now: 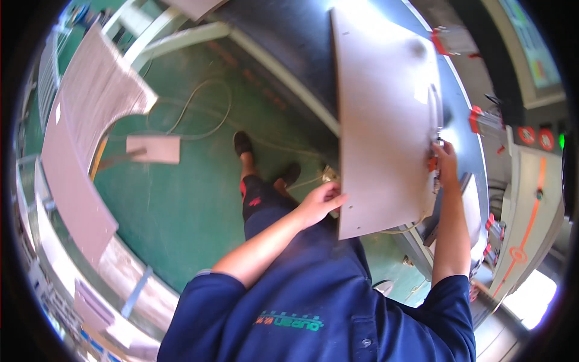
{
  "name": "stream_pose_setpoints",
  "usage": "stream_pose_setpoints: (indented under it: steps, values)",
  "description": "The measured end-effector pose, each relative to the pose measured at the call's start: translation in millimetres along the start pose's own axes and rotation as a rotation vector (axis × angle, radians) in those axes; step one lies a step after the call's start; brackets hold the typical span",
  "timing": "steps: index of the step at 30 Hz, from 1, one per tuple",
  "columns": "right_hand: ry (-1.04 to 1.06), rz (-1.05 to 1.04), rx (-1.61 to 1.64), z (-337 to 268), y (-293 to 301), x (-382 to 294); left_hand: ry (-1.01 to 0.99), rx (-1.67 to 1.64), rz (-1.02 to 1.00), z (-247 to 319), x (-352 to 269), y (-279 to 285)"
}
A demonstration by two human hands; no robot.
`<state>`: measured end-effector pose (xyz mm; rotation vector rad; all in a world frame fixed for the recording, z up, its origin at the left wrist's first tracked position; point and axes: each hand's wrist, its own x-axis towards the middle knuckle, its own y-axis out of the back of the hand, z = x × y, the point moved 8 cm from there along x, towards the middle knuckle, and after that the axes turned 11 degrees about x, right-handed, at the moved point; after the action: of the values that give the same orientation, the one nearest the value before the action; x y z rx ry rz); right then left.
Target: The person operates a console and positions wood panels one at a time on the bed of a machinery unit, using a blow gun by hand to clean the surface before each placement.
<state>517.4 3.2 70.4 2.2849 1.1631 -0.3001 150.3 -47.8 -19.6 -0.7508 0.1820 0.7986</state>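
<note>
A long, pale laminated board (384,122) lies on a dark-topped worktable (289,50) and overhangs its near edge. Small holes show close to the board's lower corner. My left hand (321,203) holds the near edge, with the thumb at the rim and the fingers curled. At the far edge, my right hand (447,163) grips a small tool (433,167) with red and metal parts. The fingers partly hide it, so its exact kind cannot be told. A hose (409,228) runs beneath the board's lower end.
Red-and-clear fittings (484,120) line the table's far side, beside a machine panel (524,199) with an orange line. Stacked boards (77,181) stand left. On the green floor (149,217) lie a small board piece (154,149) and a looped cable (228,106).
</note>
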Motion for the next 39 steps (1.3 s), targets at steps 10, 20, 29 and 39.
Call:
stream_pose_setpoints:
  steps: [10,20,29,39]
  values:
    - [-0.035,0.080,0.206,42.2,11.7,-73.9,-0.048,0.241,0.336,29.3,-28.2,41.2]
    - [-0.204,0.256,0.387,98.5,-17.1,-217.7,0.055,0.440,0.652,72.8,-60.5,96.1]
    - [-0.125,0.141,0.429,82.9,-79.6,-268.6,0.073,0.859,0.837,137.8,-77.5,165.4]
    - [0.026,0.092,0.559,77.9,-98.2,-239.9,0.164,1.022,0.771,160.4,-76.6,164.4]
